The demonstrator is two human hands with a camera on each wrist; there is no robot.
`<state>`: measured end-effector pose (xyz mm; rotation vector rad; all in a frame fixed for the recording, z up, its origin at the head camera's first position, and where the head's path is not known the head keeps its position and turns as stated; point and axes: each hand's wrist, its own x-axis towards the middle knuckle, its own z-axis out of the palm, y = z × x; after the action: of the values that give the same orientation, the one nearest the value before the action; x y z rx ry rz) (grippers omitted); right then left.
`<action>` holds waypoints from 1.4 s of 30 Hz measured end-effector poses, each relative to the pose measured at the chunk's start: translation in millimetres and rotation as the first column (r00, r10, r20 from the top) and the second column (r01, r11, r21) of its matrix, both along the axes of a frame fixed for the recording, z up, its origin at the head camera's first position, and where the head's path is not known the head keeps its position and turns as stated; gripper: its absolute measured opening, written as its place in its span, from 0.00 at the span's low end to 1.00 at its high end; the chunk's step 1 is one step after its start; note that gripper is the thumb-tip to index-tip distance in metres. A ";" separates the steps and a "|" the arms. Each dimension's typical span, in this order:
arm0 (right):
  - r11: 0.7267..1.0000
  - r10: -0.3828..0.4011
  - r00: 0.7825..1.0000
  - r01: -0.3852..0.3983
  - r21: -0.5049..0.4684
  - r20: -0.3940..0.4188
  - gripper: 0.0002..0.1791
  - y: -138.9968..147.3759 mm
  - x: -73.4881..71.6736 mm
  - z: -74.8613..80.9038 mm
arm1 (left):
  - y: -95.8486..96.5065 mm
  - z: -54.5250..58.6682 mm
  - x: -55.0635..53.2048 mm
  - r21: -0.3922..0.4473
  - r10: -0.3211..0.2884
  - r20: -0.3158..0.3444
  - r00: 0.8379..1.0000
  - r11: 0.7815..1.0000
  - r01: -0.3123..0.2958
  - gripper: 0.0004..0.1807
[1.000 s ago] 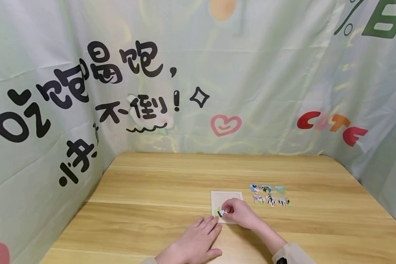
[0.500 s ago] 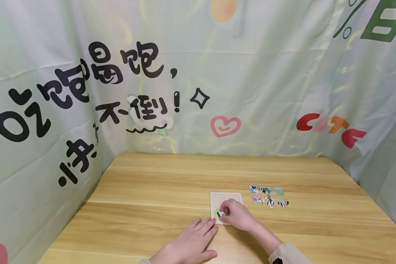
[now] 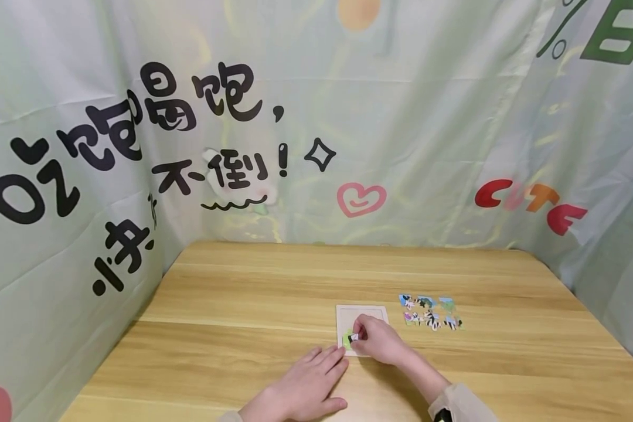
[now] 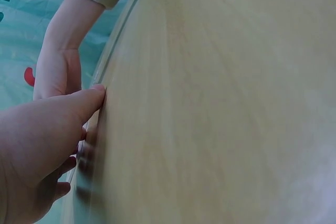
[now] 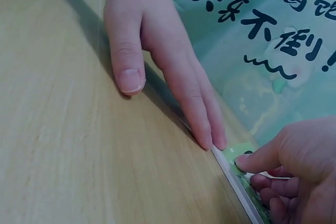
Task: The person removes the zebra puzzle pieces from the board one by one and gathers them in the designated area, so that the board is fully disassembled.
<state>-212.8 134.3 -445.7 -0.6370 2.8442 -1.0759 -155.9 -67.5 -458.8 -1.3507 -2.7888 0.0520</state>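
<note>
A small light puzzle tray (image 3: pixel 346 316) with a raised border lies on the table. In its lower left corner sits a green puzzle piece (image 3: pixel 346 340) with a black-and-white print. My right hand (image 3: pixel 381 341) pinches a black-and-white puzzle piece (image 3: pixel 354 337) there, its far side covered by the fingers. The right wrist view has the thumb of that hand (image 5: pixel 310 163) down on the printed surface, over the green patch (image 5: pixel 241 148). Flat on the table, my left hand (image 3: pixel 313 381) touches the tray's near left corner with its straight fingertips.
Several loose puzzle pieces (image 3: pixel 431 320) lie in two rows to the right of the tray. The wooden table (image 3: pixel 232 328) runs back to a printed cloth (image 3: pixel 427 146) that hangs behind it and on both sides.
My right hand has shifted slightly left and down toward the tray's lower left corner with the puzzle piece. The left hand stays at the tray's corner, almost still.
</note>
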 end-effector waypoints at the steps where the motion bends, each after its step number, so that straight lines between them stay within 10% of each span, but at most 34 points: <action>1: 1.000 0.000 1.000 0.001 -0.020 0.013 0.11 0.3 -0.3 -0.6 | 0.0 -0.1 -0.2 -0.001 0.000 0.004 1.000 1.000 0.000 0.38; 24: 0.920 -0.029 0.980 0.103 -0.377 0.197 0.07 31.3 -7.2 2.1 | 1.4 2.0 -0.4 -0.012 0.009 -0.012 1.000 1.000 -0.009 0.38; 42: 0.929 -0.169 0.950 0.243 -0.279 0.264 0.10 118.1 -0.5 8.0 | 0.7 1.6 -0.1 -0.013 0.007 -0.016 1.000 1.000 -0.007 0.38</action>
<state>-213.3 252.4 -437.8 -0.1965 2.6025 -1.5354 -156.0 -66.8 -457.2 -1.3372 -2.7853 0.0810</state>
